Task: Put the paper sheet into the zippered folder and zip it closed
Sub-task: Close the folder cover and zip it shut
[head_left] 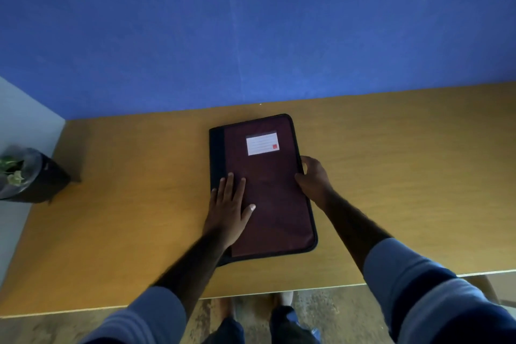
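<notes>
A maroon zippered folder point(275, 190) with a black spine and black edging lies flat and closed on the wooden table, a white label near its top. My left hand point(230, 205) rests flat on its lower left cover, fingers spread. At the folder's right edge, about halfway up, the fingers of my right hand point(312, 179) curl around the zipper side. The zipper pull is hidden under that hand. No paper sheet is in sight.
The wooden table point(125, 218) runs along a blue wall point(251, 36). A dark bin lined with a plastic bag point(30, 176) stands on the floor at the far left. The table's front edge is near my legs.
</notes>
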The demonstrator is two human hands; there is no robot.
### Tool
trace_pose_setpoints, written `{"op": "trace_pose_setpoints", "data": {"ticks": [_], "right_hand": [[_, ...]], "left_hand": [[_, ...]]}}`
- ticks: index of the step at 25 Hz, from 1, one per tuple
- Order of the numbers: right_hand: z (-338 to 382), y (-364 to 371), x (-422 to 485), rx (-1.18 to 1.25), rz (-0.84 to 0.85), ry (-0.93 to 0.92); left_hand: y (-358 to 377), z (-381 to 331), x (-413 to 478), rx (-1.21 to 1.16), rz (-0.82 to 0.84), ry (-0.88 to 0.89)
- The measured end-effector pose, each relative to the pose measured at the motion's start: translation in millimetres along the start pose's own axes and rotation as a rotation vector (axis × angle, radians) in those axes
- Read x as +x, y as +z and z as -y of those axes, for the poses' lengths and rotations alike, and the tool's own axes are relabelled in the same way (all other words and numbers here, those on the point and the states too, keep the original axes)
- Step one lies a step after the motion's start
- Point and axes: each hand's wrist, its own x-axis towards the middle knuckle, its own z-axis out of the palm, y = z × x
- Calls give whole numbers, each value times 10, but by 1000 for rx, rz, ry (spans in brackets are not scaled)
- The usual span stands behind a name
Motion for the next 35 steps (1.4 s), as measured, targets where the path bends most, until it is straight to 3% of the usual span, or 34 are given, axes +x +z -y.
{"op": "trace_pose_setpoints", "data": {"ticks": [7, 14, 23, 29, 35], "right_hand": [[-365, 136, -49, -243, -6, 85], [-376, 160, -28, 9, -51, 163], [-320, 153, 99, -55, -40, 94], [-369, 259, -104, -278, -43, 39], [-406, 682, -607, -431, -230, 17]], "left_hand": [[56, 32, -237, -179, -57, -280], [-84, 8, -78, -495, -92, -424], [-167, 241, 106, -517, -44, -300], [-198, 789, -270, -478, 58, -49], [-105, 1338, -763, -276, 128, 133]]}}
